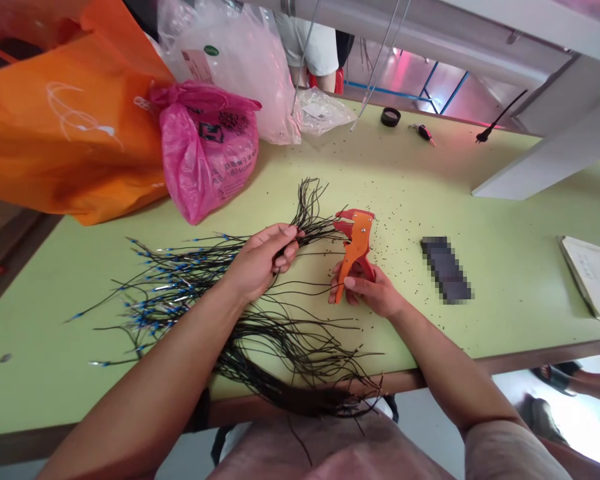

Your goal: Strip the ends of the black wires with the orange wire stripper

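Note:
My left hand (263,260) is closed around a bundle of thin black wires (310,207) whose free ends fan out toward the tool. My right hand (367,290) grips the handles of an orange wire stripper (356,248), held upright with its jaws level with the wire ends. More black wires with blue tips (175,280) lie spread across the green table (505,200) to the left. Another loose heap of black wires (300,360) hangs over the table's near edge toward my lap.
An orange bag (65,127), a pink plastic bag (207,150) and a clear plastic bag (240,60) stand at the back left. A dark flat object (446,269), papers (595,277), a black tape roll (391,117) and small cuttings dot the table. Another person's feet (555,377) show at the right.

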`<state>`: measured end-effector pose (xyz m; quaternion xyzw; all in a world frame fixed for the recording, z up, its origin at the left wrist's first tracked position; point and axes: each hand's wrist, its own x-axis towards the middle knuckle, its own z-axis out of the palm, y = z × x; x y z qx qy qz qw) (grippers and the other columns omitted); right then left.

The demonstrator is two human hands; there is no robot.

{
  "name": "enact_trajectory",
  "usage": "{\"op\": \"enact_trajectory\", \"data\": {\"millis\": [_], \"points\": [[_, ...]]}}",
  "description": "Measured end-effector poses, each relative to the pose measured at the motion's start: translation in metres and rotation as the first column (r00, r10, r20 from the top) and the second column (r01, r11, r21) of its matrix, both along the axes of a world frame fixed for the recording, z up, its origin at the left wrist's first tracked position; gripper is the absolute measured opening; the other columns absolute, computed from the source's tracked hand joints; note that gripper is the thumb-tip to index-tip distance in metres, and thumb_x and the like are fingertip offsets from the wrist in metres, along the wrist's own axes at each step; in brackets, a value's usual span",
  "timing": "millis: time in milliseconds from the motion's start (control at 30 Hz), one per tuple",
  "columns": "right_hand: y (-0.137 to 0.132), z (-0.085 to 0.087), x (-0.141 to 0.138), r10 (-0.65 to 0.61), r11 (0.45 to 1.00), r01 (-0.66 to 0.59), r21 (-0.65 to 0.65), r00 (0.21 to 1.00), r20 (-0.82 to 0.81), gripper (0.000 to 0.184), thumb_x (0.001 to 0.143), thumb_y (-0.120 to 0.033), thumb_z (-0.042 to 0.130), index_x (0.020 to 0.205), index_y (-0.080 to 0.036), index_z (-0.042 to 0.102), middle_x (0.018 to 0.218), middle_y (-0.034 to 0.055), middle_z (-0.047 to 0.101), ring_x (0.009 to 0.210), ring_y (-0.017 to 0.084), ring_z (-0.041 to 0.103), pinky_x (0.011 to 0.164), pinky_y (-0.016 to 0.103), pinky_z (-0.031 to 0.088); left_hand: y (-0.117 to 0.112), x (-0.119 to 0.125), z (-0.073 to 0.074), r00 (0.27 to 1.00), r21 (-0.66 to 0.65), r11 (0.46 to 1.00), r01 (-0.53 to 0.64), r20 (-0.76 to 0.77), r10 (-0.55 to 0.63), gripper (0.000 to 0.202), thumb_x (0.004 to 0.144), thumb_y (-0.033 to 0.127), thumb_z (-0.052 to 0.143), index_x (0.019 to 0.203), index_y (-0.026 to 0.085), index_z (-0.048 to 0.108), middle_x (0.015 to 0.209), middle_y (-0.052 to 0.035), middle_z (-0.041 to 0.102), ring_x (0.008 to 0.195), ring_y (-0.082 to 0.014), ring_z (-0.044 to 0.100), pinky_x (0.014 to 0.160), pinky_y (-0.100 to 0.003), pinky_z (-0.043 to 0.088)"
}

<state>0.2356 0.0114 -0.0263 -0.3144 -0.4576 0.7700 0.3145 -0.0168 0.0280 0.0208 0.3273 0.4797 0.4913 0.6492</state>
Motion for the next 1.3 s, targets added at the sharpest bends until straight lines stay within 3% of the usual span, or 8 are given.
{"op": "enact_trajectory", "data": {"millis": [300,567,733,833,933,1033,1167,1300], "points": [[0.003,0.011,0.006,-0.023,0.988,0.013,0.151,0.998,0.062,0.046,0.092,-0.052,0.088,0.116,-0.019,0.067,0.096,0.0081,0.077,0.082,0.021,0.078,0.053,0.025,0.043,-0.002,-0.001,-0.001,0.997,0.061,0.998,0.003,-0.074,0.002,0.044,0.068,0.047,0.098,0.078,0.020,0.063,0.053,0.0098,0.040,0.048,-0.0063,0.030,0.048,-0.021,0.022],[0.012,0.025,0.030,0.153,0.970,-0.168,0.174,0.983,0.097,0.041,0.096,-0.042,0.084,0.124,-0.016,0.069,0.095,0.0091,0.077,0.081,0.020,0.075,0.055,0.025,0.040,0.000,-0.014,0.007,0.973,0.112,0.992,-0.063,-0.216,0.086,0.035,0.061,0.042,0.099,0.071,0.018,0.076,0.048,0.0057,0.044,0.047,-0.0070,0.030,0.048,-0.024,0.019],[0.011,0.026,0.034,0.228,0.953,-0.234,0.193,0.972,0.049,0.037,0.098,-0.037,0.084,0.123,-0.015,0.068,0.097,0.0086,0.076,0.087,0.021,0.077,0.077,0.034,0.059,-0.002,-0.019,0.010,0.935,0.163,0.984,-0.074,-0.331,0.125,0.031,0.062,0.040,0.098,0.070,0.018,0.078,0.055,0.0029,0.052,0.051,-0.0076,0.035,0.048,-0.023,0.022],[0.011,0.026,0.034,0.236,0.949,-0.239,0.207,0.971,0.038,0.037,0.098,-0.037,0.083,0.124,-0.016,0.068,0.097,0.0079,0.075,0.089,0.021,0.076,0.085,0.039,0.062,-0.002,-0.019,0.008,0.947,0.166,0.984,-0.058,-0.302,0.106,0.027,0.066,0.038,0.095,0.073,0.018,0.078,0.056,0.0025,0.052,0.052,-0.0084,0.036,0.048,-0.023,0.025],[0.010,0.029,0.033,0.210,0.952,-0.209,0.224,0.977,0.023,0.038,0.097,-0.039,0.084,0.123,-0.017,0.068,0.097,0.0089,0.076,0.087,0.022,0.077,0.080,0.037,0.061,-0.001,-0.018,0.005,0.978,0.124,0.992,0.001,-0.205,0.024,0.029,0.071,0.040,0.090,0.084,0.016,0.081,0.055,0.0038,0.047,0.051,-0.0097,0.037,0.049,-0.023,0.026],[0.008,0.032,0.033,0.162,0.960,-0.163,0.229,0.987,0.022,0.039,0.097,-0.041,0.084,0.122,-0.017,0.068,0.098,0.0096,0.075,0.087,0.023,0.077,0.079,0.036,0.059,0.000,-0.016,0.004,0.991,0.079,0.997,0.024,-0.137,-0.013,0.032,0.072,0.041,0.088,0.090,0.016,0.078,0.059,0.0015,0.054,0.054,-0.0113,0.044,0.049,-0.022,0.026],[0.005,0.033,0.031,0.182,0.954,-0.174,0.243,0.983,-0.010,0.034,0.099,-0.036,0.083,0.123,-0.017,0.069,0.098,0.0094,0.075,0.089,0.023,0.076,0.084,0.040,0.060,0.001,-0.014,0.002,0.989,0.044,0.998,0.037,-0.148,-0.030,0.037,0.068,0.041,0.090,0.091,0.016,0.074,0.067,-0.0020,0.065,0.057,-0.0120,0.053,0.049,-0.021,0.028],[0.004,0.029,0.030,0.198,0.955,-0.198,0.223,0.980,0.022,0.034,0.100,-0.035,0.082,0.124,-0.016,0.069,0.098,0.0088,0.076,0.089,0.021,0.075,0.084,0.038,0.060,0.000,-0.013,-0.001,0.986,0.049,0.998,0.044,-0.161,-0.036,0.040,0.066,0.042,0.093,0.089,0.017,0.072,0.067,-0.0011,0.066,0.054,-0.0100,0.050,0.049,-0.020,0.029]]}}
